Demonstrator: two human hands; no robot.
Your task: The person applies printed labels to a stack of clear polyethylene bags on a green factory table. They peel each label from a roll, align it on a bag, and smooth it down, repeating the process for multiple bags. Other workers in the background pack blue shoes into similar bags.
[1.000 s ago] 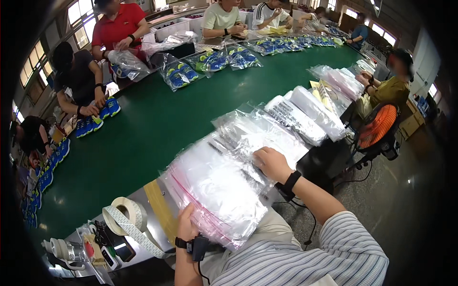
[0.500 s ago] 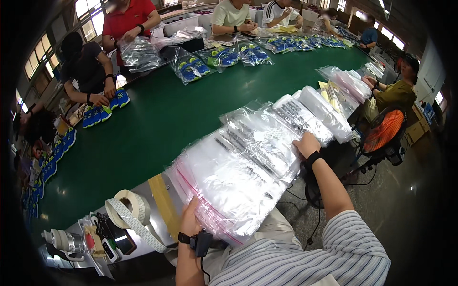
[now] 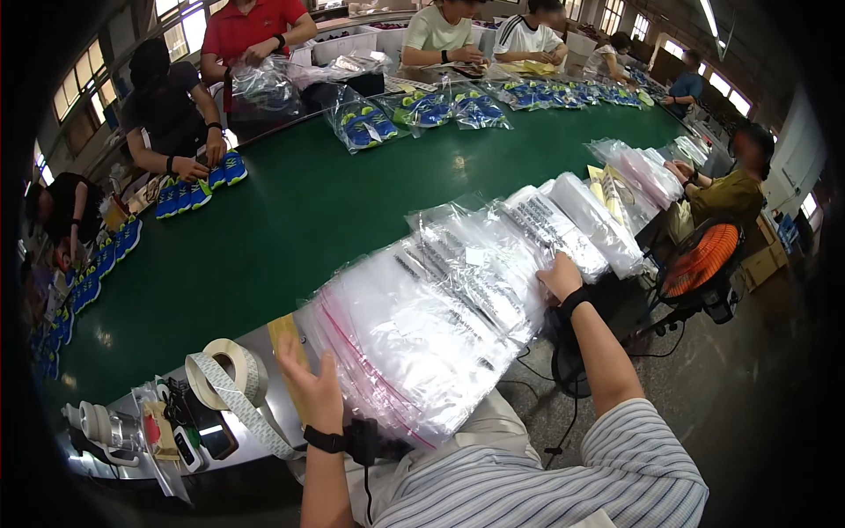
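Observation:
A wide stack of clear zip-lock plastic bags [image 3: 414, 339], with pink seal strips along its left end, lies in front of me at the table's near edge. My left hand [image 3: 315, 392] is raised just left of those strips, its fingers spread and nothing in them. At the right end, my right hand [image 3: 562, 280] pinches the edge of a plastic bag; the fingertips are partly lost in the shiny film. More clear bags with dark print [image 3: 550, 224] overlap beyond it, alongside a rolled bundle of plastic [image 3: 598, 224].
A green conveyor belt [image 3: 290, 229] carries blue-and-lime shoe pieces [image 3: 106, 255], some bagged [image 3: 365, 126]. Label rolls [image 3: 231, 374], a phone [image 3: 216, 440] and a yellow strip [image 3: 289, 339] lie left. An orange fan [image 3: 701, 260] stands right. Several co-workers sit or stand around the belt.
My left hand has let go of the pink-striped end of the bags and moved left, fingers opening. My right hand stays at the right edge of the bags.

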